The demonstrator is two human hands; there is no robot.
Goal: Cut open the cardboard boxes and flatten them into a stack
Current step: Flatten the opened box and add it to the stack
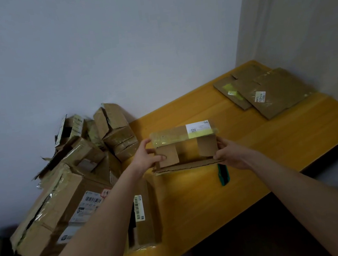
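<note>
A small cardboard box with a white label and yellow tape stands on the yellow table, its near end open with the flaps folded out. My left hand grips its left side, thumb on the left inner flap. My right hand holds its right side, fingers curled round the edge. A green and black cutter lies on the table just under my right hand. Flattened boxes lie in a stack at the far right corner.
A pile of several unflattened, torn boxes covers the table's left end against the wall. One long box lies beside my left forearm. The wall runs behind and on the right. The table's near edge drops to a dark floor.
</note>
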